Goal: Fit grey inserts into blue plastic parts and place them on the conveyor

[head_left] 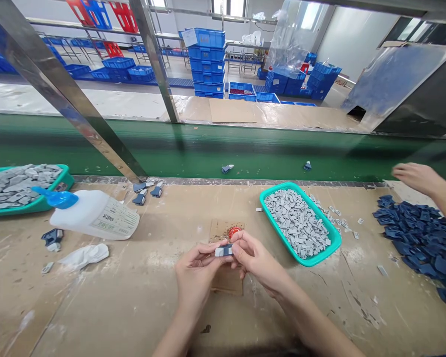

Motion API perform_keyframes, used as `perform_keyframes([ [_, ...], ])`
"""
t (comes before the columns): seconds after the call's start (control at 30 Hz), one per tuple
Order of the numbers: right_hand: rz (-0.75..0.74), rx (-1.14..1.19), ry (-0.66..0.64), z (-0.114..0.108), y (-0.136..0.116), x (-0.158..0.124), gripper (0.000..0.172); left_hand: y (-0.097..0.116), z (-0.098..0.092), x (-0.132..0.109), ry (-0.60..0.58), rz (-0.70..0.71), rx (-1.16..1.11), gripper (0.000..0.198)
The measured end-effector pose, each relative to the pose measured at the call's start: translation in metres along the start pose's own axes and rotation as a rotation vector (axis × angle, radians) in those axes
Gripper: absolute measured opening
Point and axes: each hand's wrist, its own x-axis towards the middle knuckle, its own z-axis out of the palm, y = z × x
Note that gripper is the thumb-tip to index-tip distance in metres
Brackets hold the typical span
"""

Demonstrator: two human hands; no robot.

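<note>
Over a cardboard scrap point(226, 282), left hand point(196, 277), right hand point(254, 260), fingers point(241, 241) closed (pinching) on a blue-grey plastic part point(223, 250)

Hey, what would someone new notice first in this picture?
The eye goes first to the left hand and right hand at the centre, holding a small dark blue and grey plastic part. Just right of them sits a teal tray heaped with grey pieces, with a pile of dark blue pieces farther right. Stacked blue crates rise beyond a green conveyor belt.

Navy plastic part point(226, 250) with pale grey end piece point(219, 252), between left hand point(196, 270) and right hand point(254, 258)
</note>
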Motion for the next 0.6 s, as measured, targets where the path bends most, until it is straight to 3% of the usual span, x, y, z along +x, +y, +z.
perform_keyframes([
  [0.13, 0.024, 0.071, -0.091, -0.004, -0.004, -0.004, 0.032, 0.010, 0.006, 0.003, -0.030, -0.028, -0.019, 0.023],
  [0.27, -0.108, -0.141, 0.069, -0.007, -0.009, 0.000, 0.025, 0.021, 0.011, 0.006, -0.082, -0.024, 0.050, 0.021],
  [0.37, -0.213, -0.311, 0.173, -0.013, -0.015, 0.007, 0.021, 0.023, 0.016, 0.016, -0.198, 0.029, 0.144, 0.029],
  [0.43, -0.277, -0.372, 0.208, -0.024, -0.022, 0.010, 0.020, 0.023, 0.020, 0.035, -0.276, 0.087, 0.179, 0.037],
  [0.5, -0.332, -0.470, 0.297, -0.046, -0.030, 0.011, 0.021, 0.021, 0.022, 0.067, -0.296, 0.214, 0.367, 0.041],
  [0.57, -0.367, -0.668, 0.480, -0.076, -0.037, 0.010, 0.023, 0.020, 0.021, 0.112, -0.224, 0.411, 0.741, 0.042],
  [0.6, -0.363, -0.796, 0.562, -0.092, -0.039, 0.009, 0.024, 0.020, 0.019, 0.137, -0.179, 0.436, 0.830, 0.042],
])
